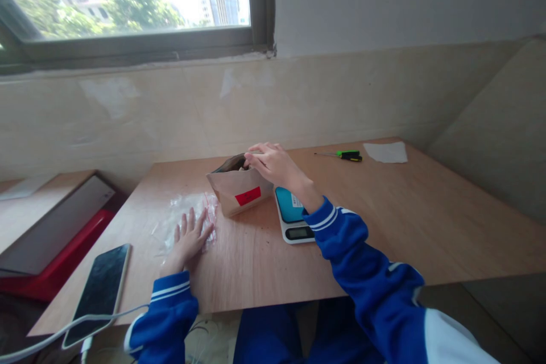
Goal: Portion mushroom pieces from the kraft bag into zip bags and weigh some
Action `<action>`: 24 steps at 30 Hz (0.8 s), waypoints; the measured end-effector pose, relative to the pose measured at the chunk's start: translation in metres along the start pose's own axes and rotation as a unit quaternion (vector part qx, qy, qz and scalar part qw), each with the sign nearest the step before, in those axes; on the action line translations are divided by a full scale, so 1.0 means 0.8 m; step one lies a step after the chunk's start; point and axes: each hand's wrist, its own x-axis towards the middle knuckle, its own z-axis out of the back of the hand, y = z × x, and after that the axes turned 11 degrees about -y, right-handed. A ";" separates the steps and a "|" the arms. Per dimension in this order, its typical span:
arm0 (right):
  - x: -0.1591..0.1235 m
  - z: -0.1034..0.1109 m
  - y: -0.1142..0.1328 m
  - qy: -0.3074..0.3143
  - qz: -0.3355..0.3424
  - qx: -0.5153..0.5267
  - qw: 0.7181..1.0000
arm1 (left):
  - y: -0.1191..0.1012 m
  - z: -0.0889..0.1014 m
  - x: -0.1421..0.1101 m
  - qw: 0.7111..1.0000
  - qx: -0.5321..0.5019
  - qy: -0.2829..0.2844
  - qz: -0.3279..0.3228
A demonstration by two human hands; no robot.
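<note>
A brown paper pouch (230,187) with a red label (248,196) stands upright on the table, its top gaping. My right hand (273,165) lies over the pouch's mouth, fingers curled down into it. Those fingertips are partly hidden, so I cannot make out what they hold. Flat on a clear plastic bag (173,213) rests my left hand (191,236), its fingers spread and holding nothing. Just right of the pouch, under my right forearm, sits a white kitchen scale (289,233) with a teal top (286,205); my wrist and sleeve hide part of it.
A phone (102,281) with a white cable (85,321) lies at the table's left front. Toward the back right are two screwdrivers (347,155) and a piece of white paper (386,152). Behind the table (405,222) are a tiled wall and a window.
</note>
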 end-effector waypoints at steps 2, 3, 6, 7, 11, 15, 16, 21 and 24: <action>0.005 0.000 0.000 0.011 -0.007 -0.003 1.000 | 0.004 -0.007 0.000 1.000 0.004 0.013 0.000; 0.008 0.000 0.001 0.018 -0.013 -0.002 1.000 | 0.005 -0.009 0.000 1.000 0.006 0.017 0.001; 0.019 -0.002 0.002 0.044 -0.031 0.000 0.999 | 0.006 -0.008 0.001 1.000 0.009 0.022 0.004; 0.022 -0.003 0.001 0.055 -0.036 0.002 0.998 | 0.006 -0.007 0.000 1.000 0.009 0.021 0.004; 0.028 0.000 -0.003 0.070 -0.034 0.039 0.996 | -0.002 0.004 -0.003 1.000 0.009 -0.004 0.000; 0.008 0.031 -0.001 -0.029 -0.032 0.115 0.992 | -0.011 0.024 -0.007 0.999 0.012 -0.041 -0.018; -0.004 0.043 0.001 -0.063 -0.041 0.133 0.988 | -0.013 0.028 -0.008 0.998 0.012 -0.055 -0.021; -0.102 0.097 -0.006 -0.186 -0.159 0.217 0.945 | -0.023 0.045 -0.016 0.987 -0.026 -0.161 0.003; -0.179 0.093 -0.029 -0.269 -0.322 0.234 0.877 | -0.042 0.056 -0.031 0.963 -0.117 -0.244 0.017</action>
